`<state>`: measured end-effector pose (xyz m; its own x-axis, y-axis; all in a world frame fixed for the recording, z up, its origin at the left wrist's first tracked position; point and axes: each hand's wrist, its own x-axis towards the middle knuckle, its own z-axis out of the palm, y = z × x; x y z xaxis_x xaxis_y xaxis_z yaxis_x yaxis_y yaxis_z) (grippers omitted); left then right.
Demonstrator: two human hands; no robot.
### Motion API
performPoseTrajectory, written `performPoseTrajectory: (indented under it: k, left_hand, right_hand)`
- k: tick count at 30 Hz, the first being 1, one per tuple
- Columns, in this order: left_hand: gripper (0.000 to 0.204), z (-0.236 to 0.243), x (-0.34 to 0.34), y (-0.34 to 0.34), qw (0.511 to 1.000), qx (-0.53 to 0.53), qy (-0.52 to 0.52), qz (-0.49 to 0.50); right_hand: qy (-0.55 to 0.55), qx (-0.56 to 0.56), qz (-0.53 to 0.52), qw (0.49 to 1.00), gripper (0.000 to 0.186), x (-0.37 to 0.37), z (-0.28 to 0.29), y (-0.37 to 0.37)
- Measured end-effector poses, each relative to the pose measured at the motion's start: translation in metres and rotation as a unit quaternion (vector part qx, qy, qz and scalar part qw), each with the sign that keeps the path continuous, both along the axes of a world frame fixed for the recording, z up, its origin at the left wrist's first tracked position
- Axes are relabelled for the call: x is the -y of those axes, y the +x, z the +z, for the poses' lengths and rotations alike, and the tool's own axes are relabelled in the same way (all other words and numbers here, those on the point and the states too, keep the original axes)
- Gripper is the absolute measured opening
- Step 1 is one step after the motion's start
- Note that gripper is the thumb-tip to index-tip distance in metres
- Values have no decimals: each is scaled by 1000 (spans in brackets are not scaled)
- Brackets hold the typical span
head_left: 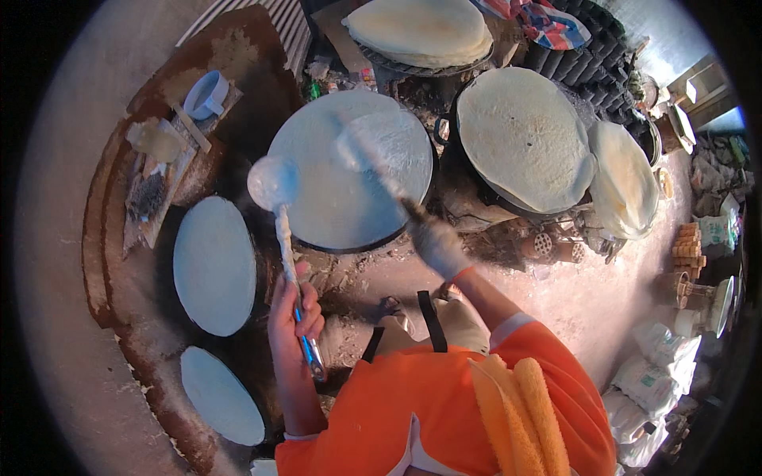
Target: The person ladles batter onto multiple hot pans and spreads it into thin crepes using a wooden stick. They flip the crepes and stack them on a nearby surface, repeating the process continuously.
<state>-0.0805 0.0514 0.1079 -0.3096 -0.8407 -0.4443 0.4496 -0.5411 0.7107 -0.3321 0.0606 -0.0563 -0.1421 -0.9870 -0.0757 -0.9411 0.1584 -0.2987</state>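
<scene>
My left hand (295, 311) is wrapped round the handle of a ladle (271, 184). Its pale, batter-coated bowl is over the near-left edge of a round griddle (359, 246). A wide, thin sheet of pale batter (317, 202) covers that griddle. My right hand (436, 244), in a whitish glove, grips the dark handle of a spatula-like spreader (382, 168). Its pale working end is smeared by motion over the far right of the batter, where a lighter, wet-looking patch shows; contact with the batter is unclear.
A second griddle carries a cooked flatbread (524, 139) on the right; another flatbread (625, 181) lies beside it. Beyond is a stack of flatbreads (418, 32). Batter-covered griddles (214, 266) stand at left, near a white basin (206, 94). White sacks (655, 373) sit at lower right.
</scene>
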Motion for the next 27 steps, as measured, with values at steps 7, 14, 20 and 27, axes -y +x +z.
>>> performPoseTrajectory:
  k: [7,14,20,27]
  left_hand:
    - [30,-9,0,-9,998,-40,36,-30]
    - [23,-22,129,-47,988,76,-15,-132]
    - [22,-29,112,-22,986,148,-18,-77]
    - [21,-44,59,15,971,181,43,-147]
  right_hand:
    - [-165,314,-6,935,36,-5,-22,-1]
    - [-82,204,9,975,30,38,-14,-38]
    - [-163,347,62,922,36,-43,33,-13]
    - [-29,689,-200,696,40,-10,-3,47]
